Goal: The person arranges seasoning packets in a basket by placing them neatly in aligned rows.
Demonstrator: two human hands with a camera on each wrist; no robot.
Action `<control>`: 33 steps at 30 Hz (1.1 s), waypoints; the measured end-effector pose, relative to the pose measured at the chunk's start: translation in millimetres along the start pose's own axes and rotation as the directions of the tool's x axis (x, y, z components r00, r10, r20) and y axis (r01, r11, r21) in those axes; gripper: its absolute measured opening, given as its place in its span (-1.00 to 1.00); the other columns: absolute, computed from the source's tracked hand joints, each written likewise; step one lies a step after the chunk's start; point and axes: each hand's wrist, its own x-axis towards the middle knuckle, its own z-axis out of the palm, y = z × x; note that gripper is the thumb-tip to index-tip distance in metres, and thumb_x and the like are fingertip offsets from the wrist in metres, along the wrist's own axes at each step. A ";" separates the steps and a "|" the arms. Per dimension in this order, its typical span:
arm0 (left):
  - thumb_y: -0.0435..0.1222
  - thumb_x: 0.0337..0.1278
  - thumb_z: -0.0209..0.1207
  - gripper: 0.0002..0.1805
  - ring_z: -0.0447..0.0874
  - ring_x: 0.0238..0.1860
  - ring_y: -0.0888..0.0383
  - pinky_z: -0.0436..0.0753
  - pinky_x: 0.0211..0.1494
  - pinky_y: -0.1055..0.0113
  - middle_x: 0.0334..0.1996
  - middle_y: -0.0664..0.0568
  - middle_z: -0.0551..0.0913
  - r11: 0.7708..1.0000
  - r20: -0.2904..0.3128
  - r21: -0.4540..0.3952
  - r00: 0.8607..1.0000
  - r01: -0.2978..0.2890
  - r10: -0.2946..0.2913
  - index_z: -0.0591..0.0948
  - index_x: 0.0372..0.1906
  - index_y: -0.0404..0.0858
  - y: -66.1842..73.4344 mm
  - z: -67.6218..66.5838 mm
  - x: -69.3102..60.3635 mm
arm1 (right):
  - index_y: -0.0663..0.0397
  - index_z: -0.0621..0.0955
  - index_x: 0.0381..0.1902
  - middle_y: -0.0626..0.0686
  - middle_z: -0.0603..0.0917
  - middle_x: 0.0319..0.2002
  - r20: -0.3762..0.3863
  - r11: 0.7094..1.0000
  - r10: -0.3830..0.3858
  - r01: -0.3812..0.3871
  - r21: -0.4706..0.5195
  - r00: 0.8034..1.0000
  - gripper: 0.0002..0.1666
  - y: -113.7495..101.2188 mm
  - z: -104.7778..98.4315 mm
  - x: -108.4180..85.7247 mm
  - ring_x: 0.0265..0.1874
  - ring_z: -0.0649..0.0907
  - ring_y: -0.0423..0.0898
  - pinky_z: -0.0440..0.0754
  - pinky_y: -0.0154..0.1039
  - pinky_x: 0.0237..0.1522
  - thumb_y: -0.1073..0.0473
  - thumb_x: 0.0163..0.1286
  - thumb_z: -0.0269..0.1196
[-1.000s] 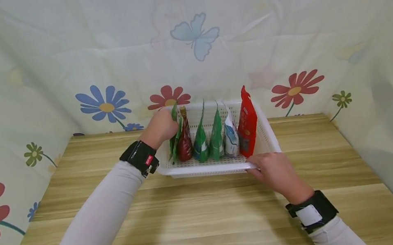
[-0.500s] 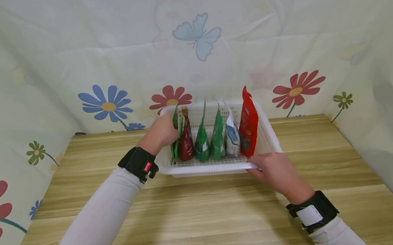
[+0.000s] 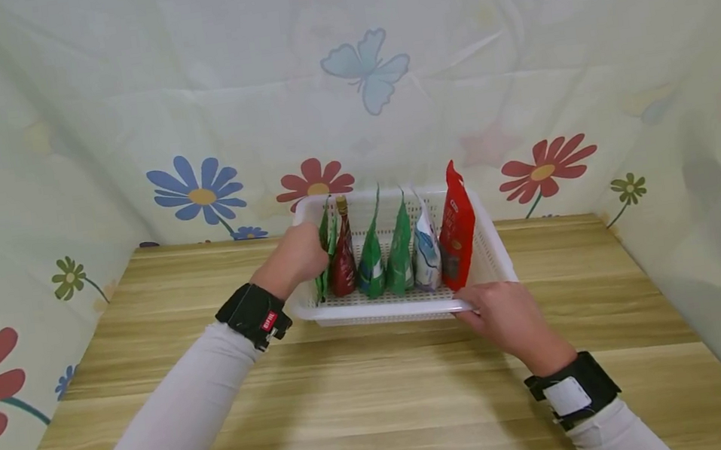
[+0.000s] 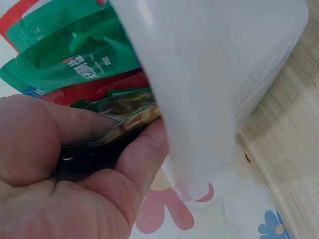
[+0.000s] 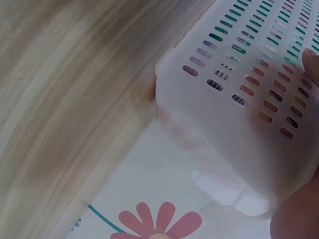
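Note:
A white plastic basket (image 3: 379,314) sits on the table, holding a row of upright packets and a bottle. At its left end my left hand (image 3: 299,254) pinches a green packet (image 4: 127,107) between thumb and fingers; brownish contents show through its window. Right beside that packet stands a dark red bottle (image 3: 341,262) with a gold cap. Further right come two green packets (image 3: 371,265), a white and blue packet (image 3: 427,254) and a tall red packet (image 3: 457,235). My right hand (image 3: 505,316) grips the basket's rim at the front right corner; its underside fingers are mostly hidden.
The wood-grain table (image 3: 385,412) extends in front of the basket and to both sides. Behind it hangs a pale flower-printed curtain (image 3: 235,104), which also closes off both sides.
My left hand has shifted slightly down and toward me, still at the green packet. The right hand keeps its hold on the rim, and the basket stays in place.

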 end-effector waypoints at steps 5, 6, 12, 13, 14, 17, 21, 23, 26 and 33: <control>-0.50 0.27 0.20 -0.63 0.60 -0.41 0.00 0.54 -0.42 0.34 -0.30 -0.14 0.56 1.000 -0.017 -0.015 1.000 -0.010 0.009 0.51 0.16 -0.39 2.2 4.0 -1.3 | 0.08 0.81 -0.15 0.06 0.84 -0.30 -0.005 1.000 -0.003 0.003 0.004 1.000 -0.63 0.2 -0.5 0.7 -0.40 0.78 -0.03 0.76 -0.09 -0.30 0.08 0.09 0.61; -0.51 0.26 0.21 -0.55 0.59 -0.40 0.00 0.54 -0.41 0.34 -0.26 -0.14 0.55 1.000 -0.020 -0.013 1.000 -0.008 0.007 0.47 0.24 -0.38 2.5 4.8 -1.6 | 0.08 0.81 -0.16 0.06 0.84 -0.30 -0.004 1.000 -0.003 0.003 0.004 1.000 -0.64 0.3 -0.7 0.7 -0.41 0.78 -0.03 0.76 -0.10 -0.30 0.07 0.10 0.60; -0.51 0.26 0.20 -0.48 0.50 -0.46 0.02 0.48 -0.43 0.33 -0.22 -0.12 0.49 1.000 -0.017 0.011 1.000 -0.015 0.015 0.42 0.31 -0.37 4.7 7.5 -4.1 | 0.09 0.80 -0.16 0.07 0.84 -0.30 -0.001 1.000 -0.007 0.007 -0.013 1.000 -0.64 0.7 -2.0 0.5 -0.40 0.79 -0.03 0.75 -0.11 -0.32 0.07 0.10 0.60; -0.49 0.27 0.19 -0.58 0.50 -0.47 0.02 0.48 -0.43 0.32 -0.26 -0.12 0.50 1.000 -0.012 0.019 1.000 -0.021 0.021 0.48 0.22 -0.39 4.5 7.6 -4.6 | 0.09 0.80 -0.16 0.07 0.84 -0.30 -0.001 1.000 -0.008 0.008 -0.014 1.000 -0.64 0.8 -2.0 0.6 -0.40 0.78 -0.03 0.75 -0.11 -0.32 0.07 0.10 0.60; -0.48 0.28 0.18 -0.66 0.51 -0.47 0.02 0.48 -0.43 0.32 -0.30 -0.13 0.52 0.999 -0.004 0.027 1.000 -0.025 0.025 0.51 0.14 -0.40 4.3 7.6 -5.4 | 0.09 0.80 -0.16 0.07 0.84 -0.30 0.000 1.000 -0.007 0.007 -0.014 1.000 -0.63 1.0 -1.9 0.7 -0.40 0.78 -0.03 0.75 -0.10 -0.31 0.08 0.10 0.60; -0.44 0.31 0.15 -0.79 0.60 -0.38 0.02 0.52 -0.38 0.32 -0.26 -0.15 0.62 0.998 0.027 0.052 0.999 -0.028 0.026 0.57 -0.01 -0.40 2.8 7.4 -8.1 | 0.08 0.80 -0.14 0.07 0.84 -0.30 0.007 1.000 -0.004 0.004 -0.010 1.000 -0.63 0.7 -1.6 1.2 -0.39 0.78 -0.03 0.77 -0.08 -0.27 0.08 0.10 0.60; -0.43 0.34 0.09 -0.80 0.60 -0.29 0.01 0.50 -0.33 0.29 -0.16 -0.16 0.65 0.996 0.060 0.078 0.998 -0.039 0.034 0.56 -0.01 -0.39 0.6 7.2 -10.2 | 0.09 0.80 -0.15 0.07 0.84 -0.30 0.005 1.000 -0.007 0.007 -0.003 1.000 -0.64 1.4 -0.8 1.2 -0.39 0.79 -0.02 0.77 -0.06 -0.25 0.09 0.10 0.60; -0.42 0.34 0.09 -0.81 0.60 -0.31 0.01 0.49 -0.35 0.29 -0.18 -0.17 0.63 0.995 0.063 0.082 0.997 -0.052 0.047 0.55 -0.02 -0.39 -0.4 7.9 -10.6 | 0.09 0.80 -0.15 0.07 0.84 -0.30 -0.001 1.000 -0.010 0.010 -0.004 1.000 -0.64 2.1 -0.4 1.2 -0.38 0.79 -0.02 0.77 -0.06 -0.25 0.08 0.11 0.60; -0.41 0.34 0.09 -0.80 0.60 -0.32 0.01 0.48 -0.36 0.30 -0.21 -0.16 0.61 0.995 0.069 0.083 0.996 -0.062 0.056 0.53 0.00 -0.38 -1.9 8.7 -11.7 | 0.09 0.80 -0.16 0.08 0.84 -0.29 -0.007 1.000 -0.010 0.010 -0.008 1.000 -0.64 2.8 -0.1 1.2 -0.38 0.80 -0.01 0.77 -0.07 -0.26 0.06 0.11 0.60; -0.42 0.29 0.06 -0.74 0.57 -0.33 0.02 0.48 -0.33 0.27 -0.22 -0.16 0.62 0.988 0.048 0.087 0.992 -0.124 0.120 0.52 0.04 -0.39 -5.7 10.1 -17.9 | 0.07 0.80 -0.15 0.06 0.84 -0.30 -0.001 1.000 -0.005 0.005 -0.008 1.000 -0.63 0.3 -0.1 0.5 -0.39 0.79 -0.03 0.76 -0.08 -0.28 0.06 0.11 0.60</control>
